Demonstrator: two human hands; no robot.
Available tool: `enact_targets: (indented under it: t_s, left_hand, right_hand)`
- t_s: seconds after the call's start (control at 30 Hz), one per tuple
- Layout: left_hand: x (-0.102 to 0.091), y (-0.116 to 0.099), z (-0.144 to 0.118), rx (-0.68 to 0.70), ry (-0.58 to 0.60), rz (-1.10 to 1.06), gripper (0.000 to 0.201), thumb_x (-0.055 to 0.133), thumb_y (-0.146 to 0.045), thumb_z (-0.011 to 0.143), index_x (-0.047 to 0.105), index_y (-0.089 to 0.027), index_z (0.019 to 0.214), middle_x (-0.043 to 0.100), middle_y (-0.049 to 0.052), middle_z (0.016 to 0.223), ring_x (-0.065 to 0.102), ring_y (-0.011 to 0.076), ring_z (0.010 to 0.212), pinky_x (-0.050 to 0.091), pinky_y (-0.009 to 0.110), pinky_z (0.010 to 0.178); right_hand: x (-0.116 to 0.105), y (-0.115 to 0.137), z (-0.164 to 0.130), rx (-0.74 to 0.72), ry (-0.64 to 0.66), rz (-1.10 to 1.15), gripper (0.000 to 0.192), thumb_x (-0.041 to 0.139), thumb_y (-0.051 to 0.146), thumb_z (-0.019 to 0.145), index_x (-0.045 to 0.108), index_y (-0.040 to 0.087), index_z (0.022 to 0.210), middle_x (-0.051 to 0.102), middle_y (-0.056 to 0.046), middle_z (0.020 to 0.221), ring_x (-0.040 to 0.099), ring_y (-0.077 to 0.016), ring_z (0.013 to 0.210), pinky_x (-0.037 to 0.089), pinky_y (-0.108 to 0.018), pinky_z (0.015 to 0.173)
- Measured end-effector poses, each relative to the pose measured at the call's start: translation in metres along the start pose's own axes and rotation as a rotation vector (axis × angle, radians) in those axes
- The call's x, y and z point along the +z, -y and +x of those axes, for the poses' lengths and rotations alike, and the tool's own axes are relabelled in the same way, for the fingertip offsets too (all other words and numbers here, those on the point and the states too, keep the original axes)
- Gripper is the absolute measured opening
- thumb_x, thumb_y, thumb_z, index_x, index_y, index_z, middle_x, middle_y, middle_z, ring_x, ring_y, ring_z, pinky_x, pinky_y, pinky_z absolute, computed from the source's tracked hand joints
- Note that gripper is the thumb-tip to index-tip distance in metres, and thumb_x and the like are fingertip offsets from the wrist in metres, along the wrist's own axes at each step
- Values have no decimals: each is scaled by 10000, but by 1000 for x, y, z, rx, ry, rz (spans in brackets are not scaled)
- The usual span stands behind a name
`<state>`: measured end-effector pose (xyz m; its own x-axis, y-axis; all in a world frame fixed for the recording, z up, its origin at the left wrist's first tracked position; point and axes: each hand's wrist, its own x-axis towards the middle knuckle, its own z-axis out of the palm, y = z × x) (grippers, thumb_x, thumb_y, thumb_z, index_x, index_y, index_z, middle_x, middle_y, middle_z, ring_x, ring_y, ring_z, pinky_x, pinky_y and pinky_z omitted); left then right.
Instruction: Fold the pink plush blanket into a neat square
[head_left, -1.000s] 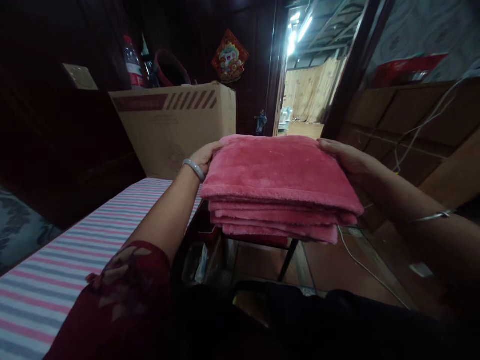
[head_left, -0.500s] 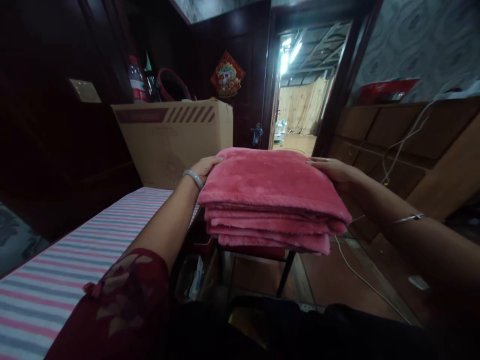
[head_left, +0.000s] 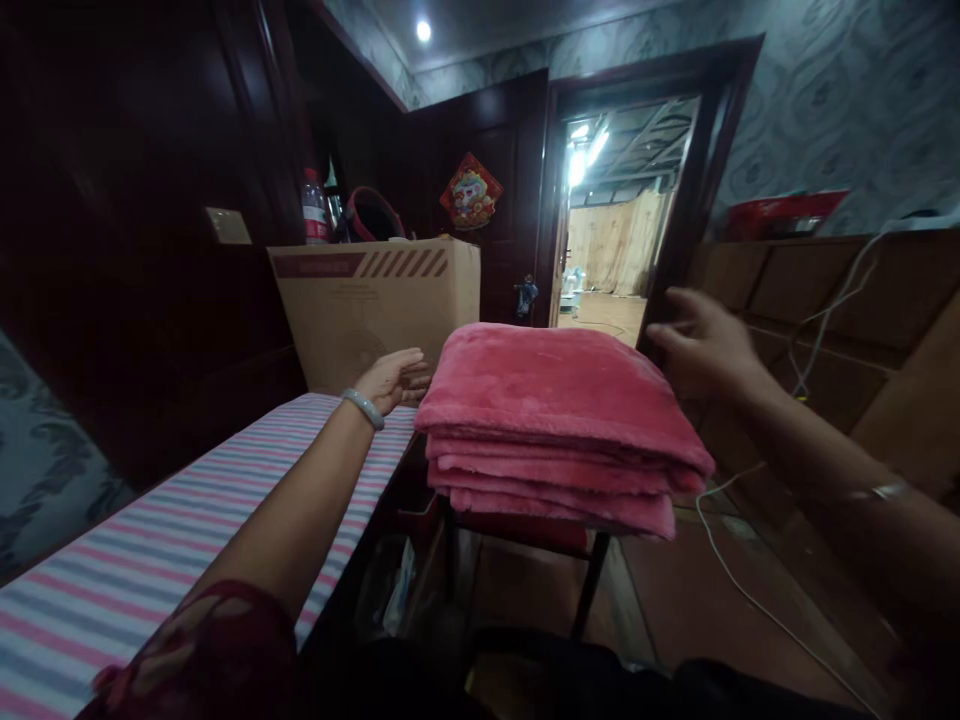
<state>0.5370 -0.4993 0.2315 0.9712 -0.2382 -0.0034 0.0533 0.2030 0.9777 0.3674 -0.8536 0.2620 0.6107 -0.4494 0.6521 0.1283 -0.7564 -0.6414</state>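
Note:
A folded pink plush blanket lies in several thick layers on a red-seated chair in front of me. Just off its left side is my left hand, fingers stretched out and holding nothing. My right hand is raised beyond the blanket's right edge, apart from it, with its fingers spread and slightly blurred. A pale bangle circles my left wrist, a thin one my right.
At left a bed with a striped sheet reaches to a large cardboard box, which carries a bottle. Wooden drawers stand at right. A white cable crosses the floor. An open doorway lies behind.
Both hands have let go of the blanket and moved outward, the left to the left, the right to the right. The head view has tilted up a little.

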Motion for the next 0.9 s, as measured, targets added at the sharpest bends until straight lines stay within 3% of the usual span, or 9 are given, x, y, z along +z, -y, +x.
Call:
enact_targets:
  t_s: [0.07,0.17,0.27,0.37,0.43,0.53,0.63,0.77,0.9]
  left_hand:
    - [-15,5,-14,33,-25,-13,309,745,-177,712,635,-177,1001,699,66,900,683,189,693,564,328,616]
    - [-36,14,-43,80,-79,-41,277,704,-161,741,647,-158,1011,712,79,907,690,186,724,553,307,635]
    - [-54,28,-83,102,-116,-74,259,675,-163,759,658,-147,1017,725,95,936,691,179,759,539,287,660]
    - [-76,50,-133,84,-126,-59,285,706,-209,747,681,-139,1022,734,119,1005,694,191,823,538,293,710]
    - [-98,70,-173,69,-174,-18,322,733,-282,741,698,-151,1033,737,123,1030,695,208,869,539,306,747]
    - [-141,101,-243,41,-353,96,366,749,-400,725,719,-202,1031,742,107,1029,693,234,905,536,331,768]
    - [-173,130,-325,1,-619,209,382,745,-472,707,726,-231,1003,742,98,995,689,244,876,530,354,755]
    - [-173,155,-437,20,-999,214,381,727,-483,715,712,-215,986,732,91,928,673,215,798,517,338,714]
    - [-161,168,-548,134,-1421,221,380,711,-465,731,687,-186,988,711,71,841,646,173,700,500,305,664]
  right_hand:
    - [-10,38,-33,-368,-221,62,538,601,172,911,473,173,1434,421,-161,1480,618,-185,1058,515,-275,804]
    - [-6,90,-108,-795,-143,180,444,515,234,964,492,386,1381,547,-25,1339,631,-194,1017,546,-333,824]
    - [34,113,-193,-1305,590,183,352,347,254,1019,537,366,1294,656,11,1097,632,-198,991,561,-337,740]
    - [101,109,-266,-1598,1103,186,236,515,347,1000,612,278,1205,678,45,990,620,-144,775,522,-278,601]
    - [149,103,-301,-1594,1377,8,158,563,251,980,649,210,1106,676,3,875,613,-151,697,436,-285,498]
    - [207,106,-340,-1534,1422,-12,161,575,209,970,651,174,1107,683,-41,902,642,-179,792,409,-268,542]
    - [238,115,-381,-1371,1490,222,242,588,255,969,640,208,1200,692,-59,1007,657,-207,924,479,-271,707]
    - [257,96,-452,-1129,1828,520,388,565,169,920,636,262,1290,670,-54,1200,633,-232,1108,494,-337,953]
    - [284,57,-518,-975,2115,337,340,553,143,895,706,244,1181,638,-92,1274,573,-302,1225,448,-452,1081]
